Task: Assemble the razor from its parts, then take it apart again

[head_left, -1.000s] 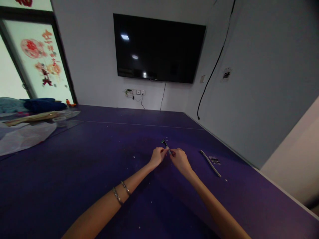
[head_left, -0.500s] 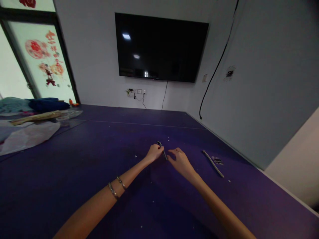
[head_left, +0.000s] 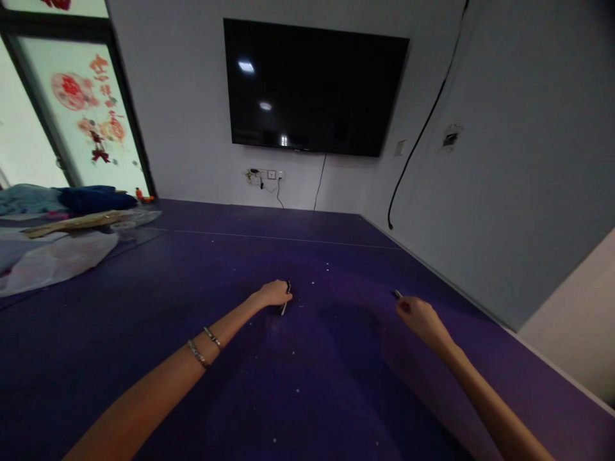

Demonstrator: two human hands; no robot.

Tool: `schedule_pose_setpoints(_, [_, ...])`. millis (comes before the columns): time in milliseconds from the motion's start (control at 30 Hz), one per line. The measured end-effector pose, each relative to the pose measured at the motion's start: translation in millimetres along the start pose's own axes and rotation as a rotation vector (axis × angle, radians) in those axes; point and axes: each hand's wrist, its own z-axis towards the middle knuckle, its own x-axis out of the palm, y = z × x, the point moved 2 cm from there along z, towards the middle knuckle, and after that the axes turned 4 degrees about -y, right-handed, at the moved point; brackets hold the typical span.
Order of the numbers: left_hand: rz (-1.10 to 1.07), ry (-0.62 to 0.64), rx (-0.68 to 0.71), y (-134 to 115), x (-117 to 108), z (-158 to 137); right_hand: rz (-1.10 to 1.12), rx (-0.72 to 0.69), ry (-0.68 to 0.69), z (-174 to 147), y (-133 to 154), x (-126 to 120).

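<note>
My left hand is closed around a slim tool with a dark upper end and a pale, thin lower end; its exact kind is too small to make out. Low over the purple surface, that hand is left of the middle. Further right, my right hand is curled with its fingers together at a thin grey stick. Only the stick's far tip shows past the fingers; the rest is hidden by the hand. Small white bits are scattered on the surface between the hands.
Clear plastic sheeting and folded blue cloth lie at the far left. A black cable hangs down the right wall. A television is on the back wall, with sockets and cords below.
My left hand has moved left with the slim tool, which has turned. My right hand has left the tool's side, moved right and closed at the grey stick.
</note>
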Motion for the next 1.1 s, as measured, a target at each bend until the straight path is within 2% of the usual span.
schedule_pose_setpoints(167, [0.057,-0.008,-0.005,-2.9,7.7,0.1,-0.121,0.173,0.115,-5.4,-31.9,1.6])
schedule_pose_setpoints(433, [0.062,-0.037,-0.055,1.6,12.6,-10.4,-0.197,0.183,0.226,-0.9,-53.3,10.0])
schedule_pose_setpoints(800, [0.05,-0.093,-0.068,-0.3,19.0,-20.6,-0.185,0.229,0.236,6.7,-62.3,19.0])
schedule_pose_setpoints(967, [0.046,-0.105,-0.049,-2.6,19.6,-17.5,-0.236,0.176,0.239,5.9,-51.0,18.3])
schedule_pose_setpoints(1100, [0.057,-0.104,-0.038,-4.2,19.7,-15.2,-0.219,0.125,0.186,1.3,-9.4,11.6])
